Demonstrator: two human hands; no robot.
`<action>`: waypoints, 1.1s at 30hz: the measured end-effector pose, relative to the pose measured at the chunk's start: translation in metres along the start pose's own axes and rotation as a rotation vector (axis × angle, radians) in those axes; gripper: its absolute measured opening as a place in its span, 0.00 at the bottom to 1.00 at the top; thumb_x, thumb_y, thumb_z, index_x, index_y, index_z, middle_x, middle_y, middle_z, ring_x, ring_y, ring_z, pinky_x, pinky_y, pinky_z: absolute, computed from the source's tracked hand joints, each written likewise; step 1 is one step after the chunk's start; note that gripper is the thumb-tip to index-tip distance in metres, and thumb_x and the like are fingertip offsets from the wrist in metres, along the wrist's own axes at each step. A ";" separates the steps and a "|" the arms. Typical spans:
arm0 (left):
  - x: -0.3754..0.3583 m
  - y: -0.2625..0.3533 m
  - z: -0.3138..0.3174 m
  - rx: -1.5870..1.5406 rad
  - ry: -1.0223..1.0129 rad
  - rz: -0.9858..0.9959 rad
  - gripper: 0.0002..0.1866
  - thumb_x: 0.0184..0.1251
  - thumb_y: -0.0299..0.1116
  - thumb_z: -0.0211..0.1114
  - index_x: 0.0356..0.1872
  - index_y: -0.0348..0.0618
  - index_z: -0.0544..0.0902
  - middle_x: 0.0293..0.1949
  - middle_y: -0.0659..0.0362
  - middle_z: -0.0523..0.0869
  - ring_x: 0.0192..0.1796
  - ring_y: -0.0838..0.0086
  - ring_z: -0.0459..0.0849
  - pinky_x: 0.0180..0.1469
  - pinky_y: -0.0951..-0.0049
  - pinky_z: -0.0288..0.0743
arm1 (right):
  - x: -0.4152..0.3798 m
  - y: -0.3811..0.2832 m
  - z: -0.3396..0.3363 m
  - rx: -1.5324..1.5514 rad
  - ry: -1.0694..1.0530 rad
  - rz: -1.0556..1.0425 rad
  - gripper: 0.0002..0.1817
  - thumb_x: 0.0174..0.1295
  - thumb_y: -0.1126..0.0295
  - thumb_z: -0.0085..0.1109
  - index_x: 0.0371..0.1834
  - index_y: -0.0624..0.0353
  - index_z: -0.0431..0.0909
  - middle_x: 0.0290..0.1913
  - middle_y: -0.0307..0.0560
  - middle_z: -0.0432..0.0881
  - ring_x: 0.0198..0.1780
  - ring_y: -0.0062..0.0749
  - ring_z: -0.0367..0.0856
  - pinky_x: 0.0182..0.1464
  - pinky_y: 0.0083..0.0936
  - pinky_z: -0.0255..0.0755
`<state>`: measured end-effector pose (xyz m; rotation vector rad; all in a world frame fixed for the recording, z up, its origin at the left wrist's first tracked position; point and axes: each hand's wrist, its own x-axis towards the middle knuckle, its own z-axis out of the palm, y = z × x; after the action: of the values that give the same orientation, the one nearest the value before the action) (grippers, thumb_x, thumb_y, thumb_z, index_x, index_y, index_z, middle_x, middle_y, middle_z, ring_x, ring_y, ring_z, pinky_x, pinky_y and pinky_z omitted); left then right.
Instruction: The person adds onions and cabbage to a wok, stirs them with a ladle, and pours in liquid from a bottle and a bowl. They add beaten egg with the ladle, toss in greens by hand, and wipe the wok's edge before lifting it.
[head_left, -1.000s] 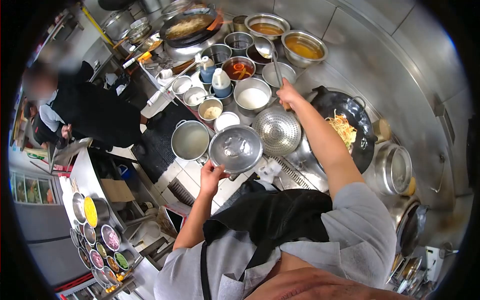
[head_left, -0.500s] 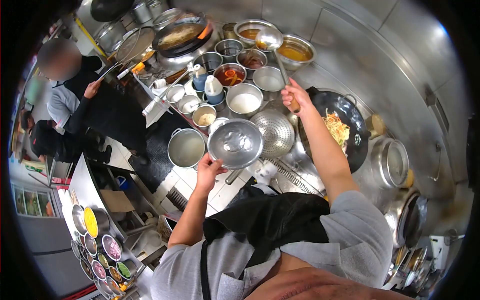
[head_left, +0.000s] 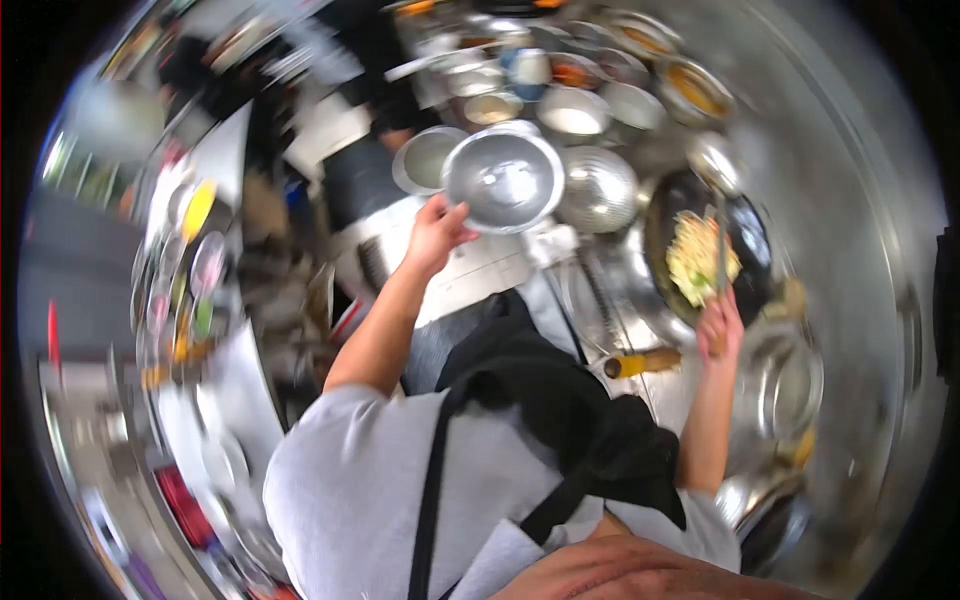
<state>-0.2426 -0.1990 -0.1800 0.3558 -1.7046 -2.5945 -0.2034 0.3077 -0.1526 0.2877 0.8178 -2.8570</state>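
Note:
My left hand [head_left: 437, 238] grips the near rim of a shiny metal bowl [head_left: 503, 180], which is tilted toward me and looks empty. My right hand [head_left: 718, 325] is wrapped around the handle of a ladle [head_left: 714, 163]. The ladle's round head is at the far side of a black wok [head_left: 755, 235]; whether it touches the wok is too blurred to tell. Pale yellow shredded food [head_left: 695, 255] with a green piece lies in the wok, partly crossed by the ladle's handle.
Beside the bowl is a perforated strainer [head_left: 597, 190], with a metal pot [head_left: 425, 160] on its other side. Several containers of liquids stand behind, one with white contents [head_left: 573, 110]. A yellow-ended handle [head_left: 625, 367] lies near my apron. Ingredient tins line a counter at left.
My view has turned and is blurred. My right hand has lowered the ladle from above the containers to the wok. The bowl stays in my left hand.

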 end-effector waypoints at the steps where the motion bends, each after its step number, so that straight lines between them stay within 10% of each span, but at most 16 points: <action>1: -0.010 0.000 -0.017 -0.048 0.014 0.058 0.05 0.68 0.28 0.60 0.38 0.41 0.74 0.33 0.59 0.79 0.28 0.73 0.82 0.32 0.72 0.84 | -0.005 -0.005 -0.032 0.008 -0.063 0.034 0.22 0.74 0.74 0.36 0.70 0.53 0.59 0.26 0.35 0.59 0.15 0.13 0.55 0.13 0.13 0.51; 4: -0.057 0.048 -0.063 -0.035 0.222 0.256 0.07 0.69 0.29 0.60 0.34 0.43 0.70 0.28 0.60 0.79 0.25 0.70 0.84 0.31 0.71 0.83 | -0.025 -0.013 -0.073 0.062 -0.087 0.080 0.17 0.75 0.72 0.36 0.63 0.54 0.65 0.27 0.35 0.57 0.17 0.12 0.56 0.16 0.11 0.52; 6: -0.105 0.087 -0.102 0.006 0.449 0.400 0.06 0.67 0.26 0.60 0.32 0.42 0.71 0.26 0.58 0.78 0.24 0.70 0.82 0.32 0.69 0.82 | -0.033 -0.018 -0.085 0.065 -0.074 0.132 0.09 0.74 0.69 0.42 0.35 0.59 0.64 0.27 0.38 0.62 0.15 0.15 0.57 0.16 0.14 0.55; 14: -0.317 0.036 -0.330 -0.185 1.412 0.571 0.14 0.61 0.24 0.56 0.48 0.35 0.71 0.39 0.46 0.83 0.32 0.59 0.87 0.29 0.66 0.86 | -0.107 0.027 0.061 -0.287 0.276 -0.252 0.08 0.71 0.72 0.46 0.33 0.60 0.62 0.28 0.40 0.64 0.18 0.15 0.58 0.20 0.14 0.60; 18: -0.376 -0.010 -0.366 -0.418 1.763 0.382 0.17 0.68 0.22 0.48 0.57 0.32 0.68 0.42 0.42 0.82 0.34 0.53 0.87 0.27 0.65 0.85 | -0.059 -0.027 -0.051 -0.027 -0.062 0.091 0.08 0.71 0.73 0.47 0.33 0.61 0.62 0.29 0.40 0.64 0.19 0.14 0.59 0.20 0.14 0.60; 21: -0.365 -0.012 -0.356 -0.510 1.637 0.522 0.20 0.68 0.19 0.42 0.61 0.35 0.64 0.46 0.37 0.80 0.40 0.48 0.86 0.35 0.57 0.86 | -0.065 -0.031 -0.055 -0.063 -0.005 -0.010 0.06 0.74 0.71 0.41 0.40 0.60 0.67 0.29 0.40 0.65 0.18 0.13 0.60 0.18 0.11 0.58; 27: -0.198 -0.019 -0.250 0.034 0.859 0.061 0.17 0.69 0.29 0.54 0.58 0.43 0.71 0.46 0.52 0.84 0.38 0.66 0.87 0.34 0.70 0.80 | -0.114 -0.032 -0.066 -0.100 0.179 -0.009 0.04 0.72 0.72 0.42 0.41 0.54 0.68 0.26 0.34 0.65 0.15 0.12 0.58 0.13 0.11 0.54; 28: -0.154 -0.040 -0.223 0.032 0.717 0.019 0.16 0.69 0.30 0.56 0.56 0.43 0.73 0.45 0.53 0.85 0.37 0.67 0.86 0.34 0.70 0.80 | -0.127 -0.028 -0.036 -0.216 0.345 -0.060 0.24 0.70 0.75 0.43 0.69 0.49 0.61 0.28 0.39 0.69 0.15 0.15 0.60 0.14 0.13 0.55; 33: -0.020 -0.122 0.009 0.402 -0.162 -0.227 0.17 0.69 0.35 0.56 0.57 0.44 0.74 0.45 0.57 0.85 0.39 0.72 0.84 0.40 0.74 0.78 | -0.143 -0.019 -0.040 -0.500 0.437 -0.042 0.38 0.64 0.77 0.52 0.76 0.43 0.48 0.27 0.42 0.70 0.16 0.20 0.63 0.15 0.19 0.58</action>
<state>-0.2114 -0.1387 -0.2839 0.3715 -2.3792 -2.4646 -0.0625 0.3588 -0.1444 0.8404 1.5857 -2.5328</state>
